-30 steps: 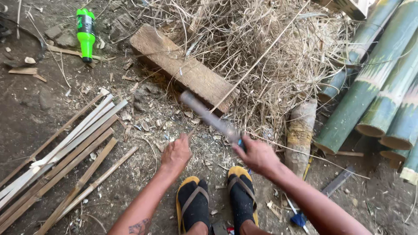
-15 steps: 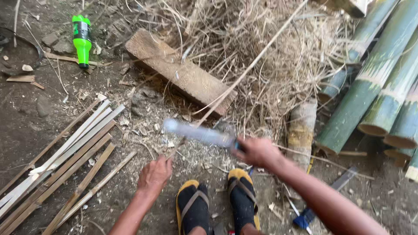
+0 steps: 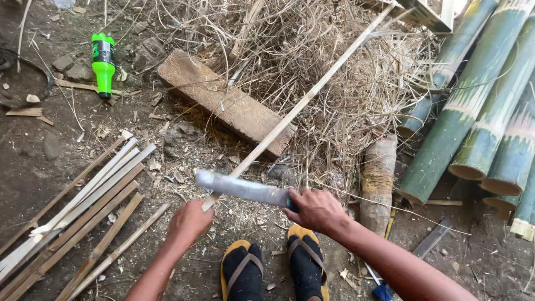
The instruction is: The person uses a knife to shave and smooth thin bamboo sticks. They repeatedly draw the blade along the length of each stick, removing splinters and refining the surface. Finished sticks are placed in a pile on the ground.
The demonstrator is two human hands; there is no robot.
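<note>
Gripping the near end of a long bamboo strip (image 3: 304, 103), the left hand (image 3: 189, 220) is closed around it low in the view, just above the sandalled feet (image 3: 276, 267). From there the strip runs up and to the right, crossing the wooden plank (image 3: 225, 103) and the heap of dry straw (image 3: 312, 50) toward the top edge. Across the strip near the left hand lies a broad grey blade (image 3: 239, 188), its handle wrapped tight in the right hand (image 3: 317, 210); whether the edge actually touches the strip cannot be told. To the left, a bundle of split strips (image 3: 78, 206) lies on the dirt. A green bottle (image 3: 103, 64) rests further up. Off to the right, thick green bamboo poles (image 3: 473, 111) are stacked, a short brown log (image 3: 379, 178) beside them.
</note>
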